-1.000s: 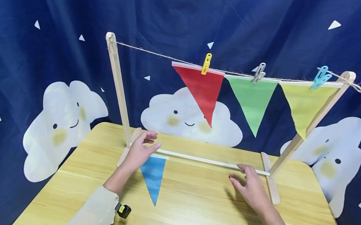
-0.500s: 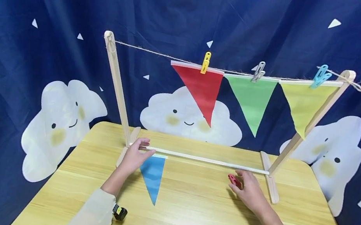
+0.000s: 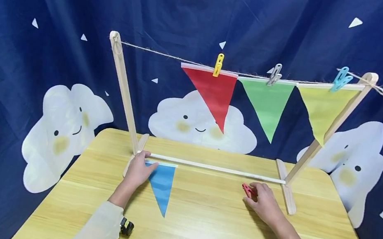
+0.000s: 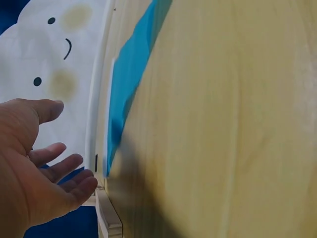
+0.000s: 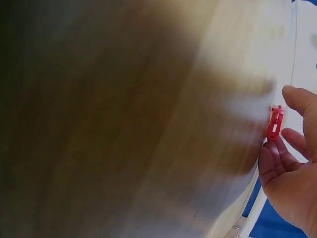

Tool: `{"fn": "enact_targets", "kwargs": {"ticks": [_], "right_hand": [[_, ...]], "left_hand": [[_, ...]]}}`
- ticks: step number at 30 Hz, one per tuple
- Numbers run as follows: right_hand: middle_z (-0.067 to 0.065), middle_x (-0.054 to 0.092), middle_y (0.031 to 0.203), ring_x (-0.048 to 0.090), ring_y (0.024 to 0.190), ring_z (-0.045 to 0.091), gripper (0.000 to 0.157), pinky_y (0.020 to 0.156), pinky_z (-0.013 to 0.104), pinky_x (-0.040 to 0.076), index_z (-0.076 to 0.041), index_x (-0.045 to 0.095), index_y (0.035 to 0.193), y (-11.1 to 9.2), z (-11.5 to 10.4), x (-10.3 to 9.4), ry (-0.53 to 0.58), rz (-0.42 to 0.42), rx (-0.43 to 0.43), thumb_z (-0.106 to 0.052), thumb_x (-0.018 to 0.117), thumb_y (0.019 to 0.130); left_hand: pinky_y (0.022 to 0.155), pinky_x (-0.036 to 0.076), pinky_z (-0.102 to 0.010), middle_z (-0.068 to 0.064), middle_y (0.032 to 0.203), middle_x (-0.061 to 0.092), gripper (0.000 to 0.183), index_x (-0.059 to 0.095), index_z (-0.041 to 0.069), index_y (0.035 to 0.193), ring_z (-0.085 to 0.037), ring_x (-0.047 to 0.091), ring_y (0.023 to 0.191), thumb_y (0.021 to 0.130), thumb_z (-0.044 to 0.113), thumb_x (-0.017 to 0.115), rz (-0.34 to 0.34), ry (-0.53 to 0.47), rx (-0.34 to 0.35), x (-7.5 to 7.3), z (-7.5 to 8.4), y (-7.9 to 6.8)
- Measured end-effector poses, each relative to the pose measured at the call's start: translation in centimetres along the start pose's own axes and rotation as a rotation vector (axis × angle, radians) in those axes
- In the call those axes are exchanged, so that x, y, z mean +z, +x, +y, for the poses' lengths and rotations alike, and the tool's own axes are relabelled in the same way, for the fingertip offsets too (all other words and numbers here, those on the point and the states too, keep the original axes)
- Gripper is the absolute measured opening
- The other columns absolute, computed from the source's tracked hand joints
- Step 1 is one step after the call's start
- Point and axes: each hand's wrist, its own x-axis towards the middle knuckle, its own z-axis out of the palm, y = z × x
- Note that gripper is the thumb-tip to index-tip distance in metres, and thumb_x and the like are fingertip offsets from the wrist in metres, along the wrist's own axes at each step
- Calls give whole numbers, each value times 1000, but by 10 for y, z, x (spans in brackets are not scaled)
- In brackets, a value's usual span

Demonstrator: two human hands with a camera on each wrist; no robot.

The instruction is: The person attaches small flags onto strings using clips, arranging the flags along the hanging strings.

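A blue triangular pennant (image 3: 162, 184) with a white top strip lies on the table, its tip toward the front. My left hand (image 3: 139, 168) is over its upper left corner, thumb extended and fingers slightly bent. In the left wrist view, the left hand (image 4: 39, 163) has its thumb and fingers spread apart, with nothing between them. A red clothespin (image 3: 248, 190) is at the fingertips of my right hand (image 3: 266, 201). The right wrist view shows the clothespin (image 5: 275, 124) between the thumb and fingers of the right hand (image 5: 292, 168), the thumb apart from it.
Behind the hands stands a wooden frame with a left post (image 3: 124, 92), a right post (image 3: 312, 153) and a low white rod (image 3: 210, 167). From its string hang a red pennant (image 3: 214, 92), a green pennant (image 3: 269, 102) and a yellow pennant (image 3: 327, 105), each with a clothespin.
My left hand has come down and back from the rod toward the blue pennant's corner. The right hand has drawn slightly back, and more of the red clothespin shows.
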Motion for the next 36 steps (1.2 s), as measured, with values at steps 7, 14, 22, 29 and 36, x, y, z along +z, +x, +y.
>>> {"fn": "enact_targets", "kwargs": {"ticks": [7,14,22,29,36], "right_hand": [[15,64,103,58,92,27,43,81,46,50,6,65,118,2,3,0,-23,0,2,-16,83,86],[10,61,96,53,87,22,38,76,40,47,5,67,113,3,6,1,-14,0,-6,-16,83,86],[9,60,94,52,86,20,39,75,38,46,6,67,112,1,6,2,-2,14,-9,-17,84,84],[10,59,94,52,85,21,41,74,37,45,7,67,112,-1,6,2,2,28,-20,-17,84,84],[11,59,97,52,88,22,40,78,40,46,6,66,115,1,7,1,-2,-2,10,-17,82,86]], "left_hand": [[105,48,-56,-30,134,58,56,54,-8,138,-46,57,126,95,23,75,15,65,-8,3,-2,3],[106,48,-57,-32,134,59,57,53,-11,139,-46,57,128,96,20,73,20,88,-22,7,-8,3],[106,49,-56,-31,133,60,55,56,-11,136,-46,57,127,94,19,75,28,137,0,11,-9,4],[107,49,-53,-29,133,62,56,57,-9,137,-43,59,127,91,14,79,12,177,2,15,-11,5],[105,50,-52,-27,128,64,53,60,-9,131,-41,60,123,86,5,82,24,208,39,17,-15,6]]}}
